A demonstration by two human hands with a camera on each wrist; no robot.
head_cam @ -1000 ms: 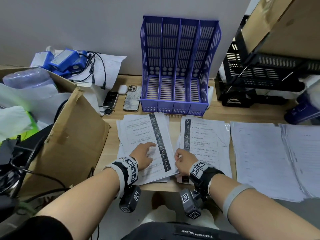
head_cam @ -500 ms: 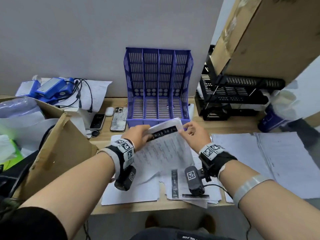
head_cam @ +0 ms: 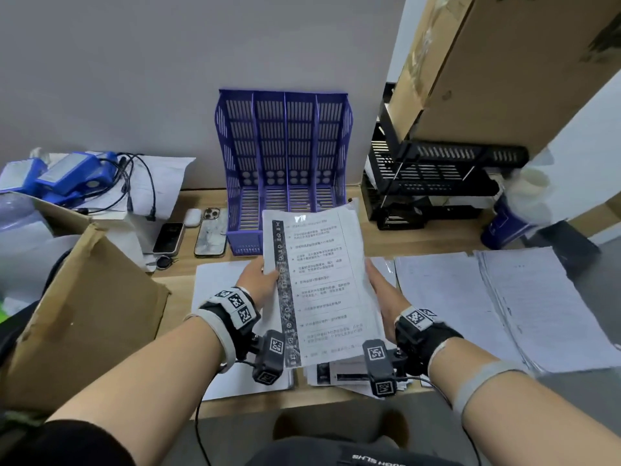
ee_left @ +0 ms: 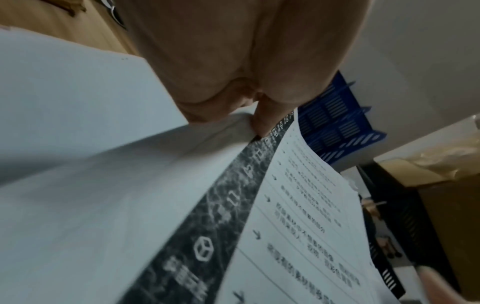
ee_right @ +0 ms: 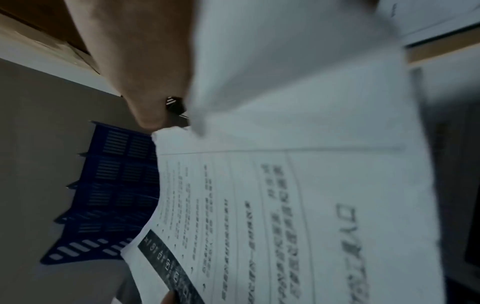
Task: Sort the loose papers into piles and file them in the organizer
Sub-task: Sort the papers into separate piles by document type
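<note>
Step in hand: I judge this to be the filing step for one sorted pile. I have a stack of printed sheets (head_cam: 314, 284) lifted off the desk (head_cam: 174, 290) and held between both hands, just in front of the blue organizer (head_cam: 284, 163).

Left hand: my left hand (head_cam: 257, 280) grips the stack's left edge, by the dark printed strip. The left wrist view shows the thumb (ee_left: 270, 115) pressed on top of the sheets with the other fingers curled under them.

Right hand: my right hand (head_cam: 381, 290) holds the right edge. The right wrist view shows the thumb (ee_right: 150, 115) over the edge; the other fingers are hidden behind the paper, so I take it as a grasp on that showing alone.

Stack: it is tilted, its far end raised and overlapping the organizer's front lip in the head view. The far corners curl a little, and the edges do not look fully squared.

Organizer: it stands against the wall with four upright slots, all showing bare slatted floors.

Other piles: a blank-looking sheet (head_cam: 218, 280) and more printed pages (head_cam: 331, 369) lie under my hands; a wide spread of papers (head_cam: 470, 297) lies to the right.

Next move calls for: turning the stack on edge, keeping both sides pinched so no sheet fans out, and lining it up with one slot between the dividers.

Risk: loose corners could catch on a divider.
</note>
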